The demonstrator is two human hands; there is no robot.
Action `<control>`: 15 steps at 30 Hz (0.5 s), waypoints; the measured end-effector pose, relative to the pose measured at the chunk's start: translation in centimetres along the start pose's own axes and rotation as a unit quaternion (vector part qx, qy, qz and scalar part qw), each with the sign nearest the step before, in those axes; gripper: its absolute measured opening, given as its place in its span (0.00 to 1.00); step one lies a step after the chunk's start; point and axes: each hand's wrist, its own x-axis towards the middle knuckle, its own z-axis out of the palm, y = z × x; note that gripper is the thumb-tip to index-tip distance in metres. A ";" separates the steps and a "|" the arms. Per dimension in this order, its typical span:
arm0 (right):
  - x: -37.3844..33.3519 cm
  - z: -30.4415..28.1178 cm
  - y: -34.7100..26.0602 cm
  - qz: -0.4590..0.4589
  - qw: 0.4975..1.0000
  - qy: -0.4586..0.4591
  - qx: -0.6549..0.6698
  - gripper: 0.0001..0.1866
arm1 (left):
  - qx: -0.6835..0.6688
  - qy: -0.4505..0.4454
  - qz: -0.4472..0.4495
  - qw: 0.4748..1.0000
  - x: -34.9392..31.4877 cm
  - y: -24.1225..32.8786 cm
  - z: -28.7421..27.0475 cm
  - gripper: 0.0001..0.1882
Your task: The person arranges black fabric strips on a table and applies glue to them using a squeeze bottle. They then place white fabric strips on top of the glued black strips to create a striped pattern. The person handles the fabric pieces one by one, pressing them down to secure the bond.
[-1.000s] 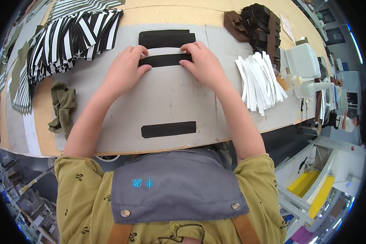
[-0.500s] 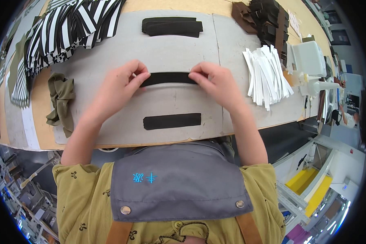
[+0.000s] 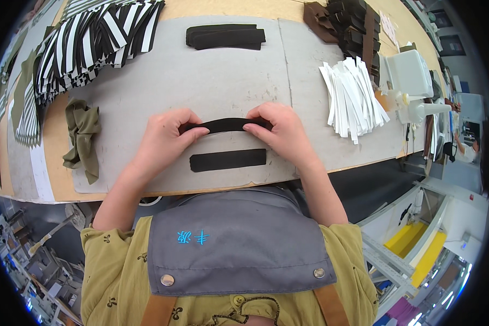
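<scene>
Between my two hands a short black strip (image 3: 226, 125) is held above the grey work mat (image 3: 146, 70), bowed upward in the middle. My left hand (image 3: 171, 133) pinches its left end between thumb and fingers. At the other end my right hand (image 3: 277, 130) grips it the same way, thumb on the near side. Just nearer to me, another black strip (image 3: 228, 160) lies flat on the mat. Farther off, beyond my hands, rests a small stack of black strips (image 3: 225, 38).
Black-and-white strips (image 3: 92, 46) are heaped at the far left, with a crumpled olive cloth (image 3: 81, 136) nearer. On the right lie white strips (image 3: 350, 98), dark brown strips (image 3: 353, 24) and a white plastic container (image 3: 410, 73) beside a nozzle bottle (image 3: 424, 111).
Both hands have come nearer to me with the black strip, and closer together. The strip now bows upward more and sits just beyond the strip lying on the mat.
</scene>
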 end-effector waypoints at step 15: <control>0.2 1.1 -0.1 -0.070 0.996 0.054 -0.010 0.08 | 0.130 0.137 0.186 0.964 -0.8 0.3 1.1 0.08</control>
